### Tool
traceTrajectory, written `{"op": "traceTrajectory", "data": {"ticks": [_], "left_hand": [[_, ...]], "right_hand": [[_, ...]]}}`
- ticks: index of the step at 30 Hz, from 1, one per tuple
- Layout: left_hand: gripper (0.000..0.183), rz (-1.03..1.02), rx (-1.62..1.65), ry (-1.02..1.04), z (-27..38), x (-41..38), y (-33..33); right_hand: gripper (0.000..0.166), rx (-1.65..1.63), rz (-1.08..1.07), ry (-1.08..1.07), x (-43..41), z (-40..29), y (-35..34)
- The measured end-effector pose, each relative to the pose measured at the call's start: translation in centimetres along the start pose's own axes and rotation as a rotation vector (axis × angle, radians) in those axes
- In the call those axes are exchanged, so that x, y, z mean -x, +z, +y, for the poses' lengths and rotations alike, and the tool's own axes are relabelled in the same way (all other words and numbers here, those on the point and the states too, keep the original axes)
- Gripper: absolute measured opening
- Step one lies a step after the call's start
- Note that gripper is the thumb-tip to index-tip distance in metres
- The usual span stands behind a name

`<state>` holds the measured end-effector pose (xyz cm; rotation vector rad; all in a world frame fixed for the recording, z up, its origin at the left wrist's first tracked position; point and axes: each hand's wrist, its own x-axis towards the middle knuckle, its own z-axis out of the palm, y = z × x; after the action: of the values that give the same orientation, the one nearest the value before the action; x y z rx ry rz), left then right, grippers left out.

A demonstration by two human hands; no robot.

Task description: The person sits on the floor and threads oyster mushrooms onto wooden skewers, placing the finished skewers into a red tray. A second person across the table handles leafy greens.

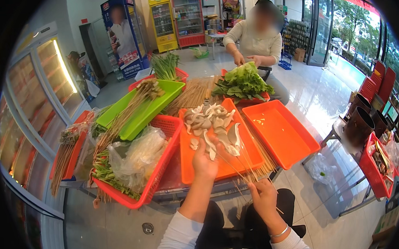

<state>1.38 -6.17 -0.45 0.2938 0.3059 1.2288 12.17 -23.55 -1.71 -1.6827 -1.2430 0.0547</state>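
Note:
My left hand (205, 163) is over the near part of an orange plastic tray (192, 172), with a strip of oyster mushroom (210, 147) at its fingers. My right hand (264, 193) pinches thin bamboo skewers (237, 171) in front of the tray's near edge. The skewers slant up and left towards the tray. Larger oyster mushroom pieces (232, 139) lie just beyond my hands; whether a skewer passes through them is blurred. Farther back in the tray is a heap of torn oyster mushrooms (204, 119).
To the left, a red basket (146, 198) holds greens and a plastic bag, beside a green tray (164, 102) with loaded skewers. An orange tray (281, 133) with small scraps stands right. Across the table, a seated person (256, 37) handles lettuce (246, 76). Loose skewers (192, 91) lie behind.

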Motion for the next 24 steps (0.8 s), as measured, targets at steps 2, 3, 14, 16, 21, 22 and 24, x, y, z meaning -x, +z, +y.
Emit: {"op": "traceTrajectory", "data": {"ticks": [2, 3, 14, 16, 21, 22, 24], "left_hand": [[0.025, 0.015, 0.016, -0.009, 0.1, -0.1, 0.1], [0.025, 0.022, 0.024, -0.014, 0.1, 0.0, 0.1], [0.026, -0.048, 0.029, -0.011, 0.3, -0.4, -0.6], [0.026, -0.04, 0.005, -0.008, 0.2, -0.3, -0.4], [0.032, -0.061, -0.278, 0.031, -0.5, -0.6, 0.0], [0.034, -0.042, -0.388, 0.03, -0.5, -0.4, 0.2], [0.041, -0.01, -0.61, 0.028, -0.2, 0.1, 0.6]], "right_hand": [[0.013, -0.022, -0.004, 0.009, 0.0, 0.0, 0.4], [0.014, -0.033, -0.006, 0.014, 0.0, 0.0, 0.5], [0.015, -0.04, -0.024, -0.04, -1.0, -0.8, 1.5], [0.012, -0.029, -0.029, -0.053, -1.0, -0.7, 1.5], [0.024, -0.051, -0.01, -0.121, -2.2, -0.7, -0.1], [0.036, -0.019, -0.039, -0.09, -2.5, 0.1, -0.5], [0.035, -0.091, -0.038, 0.041, -3.2, 1.4, -1.9]]}}
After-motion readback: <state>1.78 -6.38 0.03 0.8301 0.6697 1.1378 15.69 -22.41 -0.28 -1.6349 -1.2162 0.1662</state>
